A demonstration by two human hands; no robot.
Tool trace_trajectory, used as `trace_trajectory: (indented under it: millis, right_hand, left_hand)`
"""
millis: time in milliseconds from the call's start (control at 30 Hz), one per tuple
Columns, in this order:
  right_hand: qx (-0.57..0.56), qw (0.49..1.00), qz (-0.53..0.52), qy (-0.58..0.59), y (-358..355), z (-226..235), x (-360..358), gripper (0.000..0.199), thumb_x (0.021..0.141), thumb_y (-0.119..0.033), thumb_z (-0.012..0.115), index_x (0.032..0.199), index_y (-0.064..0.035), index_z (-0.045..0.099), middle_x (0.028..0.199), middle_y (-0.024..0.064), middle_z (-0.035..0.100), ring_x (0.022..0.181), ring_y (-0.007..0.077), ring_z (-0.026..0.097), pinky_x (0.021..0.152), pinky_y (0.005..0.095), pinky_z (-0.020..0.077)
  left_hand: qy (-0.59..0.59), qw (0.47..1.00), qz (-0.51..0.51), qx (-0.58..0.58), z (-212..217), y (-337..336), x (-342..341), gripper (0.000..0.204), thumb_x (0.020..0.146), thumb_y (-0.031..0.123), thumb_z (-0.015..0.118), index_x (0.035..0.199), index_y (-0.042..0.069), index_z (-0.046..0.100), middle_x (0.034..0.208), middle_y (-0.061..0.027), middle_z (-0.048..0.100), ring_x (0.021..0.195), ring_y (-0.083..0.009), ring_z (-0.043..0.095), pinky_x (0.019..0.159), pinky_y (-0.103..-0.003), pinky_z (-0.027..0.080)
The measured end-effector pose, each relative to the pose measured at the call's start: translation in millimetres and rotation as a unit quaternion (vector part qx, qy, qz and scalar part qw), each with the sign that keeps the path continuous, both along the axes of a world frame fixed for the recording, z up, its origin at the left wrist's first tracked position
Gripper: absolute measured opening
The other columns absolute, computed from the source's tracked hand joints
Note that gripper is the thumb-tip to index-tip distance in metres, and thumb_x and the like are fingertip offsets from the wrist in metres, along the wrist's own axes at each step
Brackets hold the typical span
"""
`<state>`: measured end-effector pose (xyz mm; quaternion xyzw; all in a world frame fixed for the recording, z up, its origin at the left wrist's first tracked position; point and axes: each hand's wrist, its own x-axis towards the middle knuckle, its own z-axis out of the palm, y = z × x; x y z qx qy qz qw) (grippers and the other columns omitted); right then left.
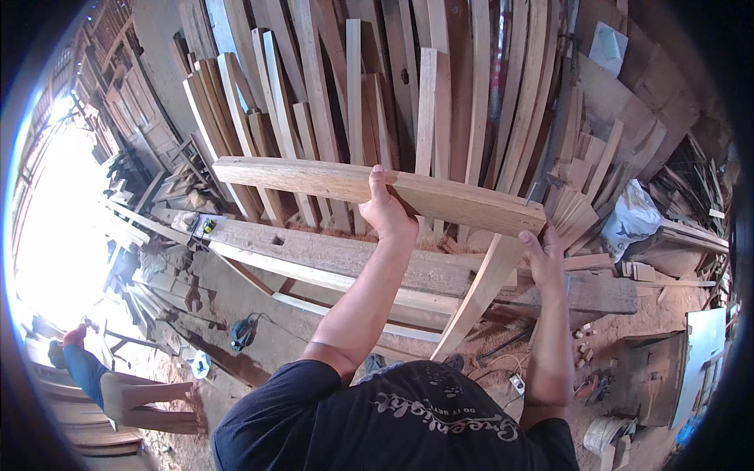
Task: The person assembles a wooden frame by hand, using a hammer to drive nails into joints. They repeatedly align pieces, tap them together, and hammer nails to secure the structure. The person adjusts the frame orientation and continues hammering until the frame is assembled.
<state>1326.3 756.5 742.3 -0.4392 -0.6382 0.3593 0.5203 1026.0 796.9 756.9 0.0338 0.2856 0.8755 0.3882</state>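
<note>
I hold a long pale wooden plank (314,179) roughly level at chest height, in front of a wall of leaning boards. My left hand (389,213) grips the plank near its middle, thumb over the top edge. At the plank's right end, my right hand (544,257) holds it from below with the fingers reaching up to the lower corner. A curved pale board (479,294) slants up from the floor just left of my right hand; I cannot tell whether the hand touches it.
Many boards (440,94) lean against the back wall. A heavy notched beam (314,251) lies across the sawdust floor below the plank. A power tool (241,333) lies on the floor, a white bag (632,220) sits at the right, and another person (102,385) bends at lower left.
</note>
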Motion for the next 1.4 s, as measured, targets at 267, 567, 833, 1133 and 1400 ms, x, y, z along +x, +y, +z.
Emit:
trace_trajectory:
  millis: [267,567,833,1133,1400]
  right_hand:
    - [0.064,0.978,-0.131,0.148,-26.6,-59.8,-41.2,0.061,0.105,-0.017,0.068,0.157,0.0033,0.044,0.148,0.0113,0.059,0.132,0.0155,0.054,0.111,0.0307,0.0425]
    - [0.142,0.957,-0.227,0.114,-40.7,-53.3,-77.0,0.043,0.104,-0.014,0.067,0.144,0.0011,0.062,0.128,0.0113,0.073,0.115,0.0156,0.065,0.102,0.0309,0.0498]
    - [0.158,0.956,-0.195,0.154,-32.1,-61.9,-65.8,0.047,0.102,-0.003,0.067,0.148,0.0001,0.058,0.143,0.0140,0.065,0.131,0.0191,0.060,0.110,0.0299,0.0445]
    - [0.133,0.950,-0.163,0.232,-36.4,-54.1,-71.8,0.045,0.102,-0.006,0.069,0.145,0.0032,0.059,0.146,0.0170,0.063,0.133,0.0196,0.059,0.111,0.0320,0.0457]
    - [0.033,0.943,-0.106,0.313,-40.5,-39.3,-62.6,0.050,0.099,-0.009,0.074,0.145,0.0029,0.059,0.145,0.0169,0.063,0.131,0.0201,0.061,0.110,0.0322,0.0471]
  left_hand:
    - [0.025,1.000,0.016,0.001,-0.5,6.4,8.4,0.037,0.097,0.036,0.076,0.105,0.003,0.063,0.107,-0.0089,0.064,0.100,-0.0259,0.064,0.084,-0.049,0.057]
    - [0.046,0.997,0.009,-0.055,9.2,-9.9,-0.9,0.039,0.095,0.038,0.077,0.094,0.000,0.068,0.102,-0.0112,0.065,0.093,-0.0262,0.065,0.080,-0.047,0.055]
    - [0.093,0.992,-0.016,-0.086,32.9,-26.1,13.4,0.056,0.091,0.054,0.076,0.108,0.002,0.065,0.103,-0.0083,0.066,0.091,-0.0254,0.068,0.071,-0.044,0.056]
    - [0.100,0.993,-0.029,-0.049,20.7,-28.5,4.9,0.042,0.095,0.048,0.070,0.110,0.008,0.068,0.123,-0.0120,0.062,0.113,-0.0297,0.063,0.090,-0.048,0.054]
    - [0.085,0.995,-0.003,-0.053,17.1,-25.4,9.2,0.058,0.092,0.052,0.075,0.121,0.003,0.066,0.122,-0.0130,0.065,0.116,-0.0305,0.063,0.097,-0.047,0.054]
